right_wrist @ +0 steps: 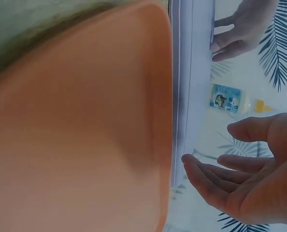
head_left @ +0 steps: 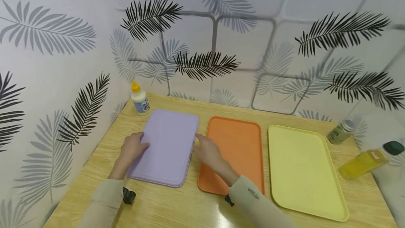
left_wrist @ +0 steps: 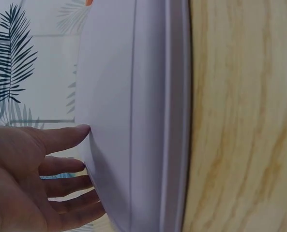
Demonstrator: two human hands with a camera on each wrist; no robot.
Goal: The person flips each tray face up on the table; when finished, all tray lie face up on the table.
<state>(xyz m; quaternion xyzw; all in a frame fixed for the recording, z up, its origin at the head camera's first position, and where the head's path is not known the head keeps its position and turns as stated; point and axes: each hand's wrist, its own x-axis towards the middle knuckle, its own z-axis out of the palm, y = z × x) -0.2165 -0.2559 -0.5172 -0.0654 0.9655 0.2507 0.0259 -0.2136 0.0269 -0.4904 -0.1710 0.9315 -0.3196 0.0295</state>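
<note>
Rising behind everything, the pale wall (head_left: 240, 92) carries black and grey fronds over rounded grey outlines. Below spreads the table (head_left: 158, 205), light yellowish wood with visible grain and a patch of glare near the front. Three trays lie on it in a row, all with rounded corners. The yellow tray (head_left: 303, 171) is at the right, with a low raised rim; the orange tray (head_left: 237, 147), also rimmed, is in the middle. At the left lies the lilac tray (head_left: 167, 143), a narrow strip of wood between it and the orange one; its broad face is smooth and pale, and its edge steps down to a lip. Beige sleeves (head_left: 105, 198) reach in from the front. The left hand (head_left: 133, 146) touches the lilac tray's left edge, thumb and fingers spread well apart. The right hand (head_left: 209, 151) is at the opposite edge, thumb wide of its loosely bent fingers; whether the fingertips touch, I cannot tell. The oil bottle (head_left: 362, 164), dark-capped and blurred, stands far right, the white bottle (head_left: 140, 100) with its yellow nozzle back left, and the silvery-lidded jar (head_left: 339, 133) back right
</note>
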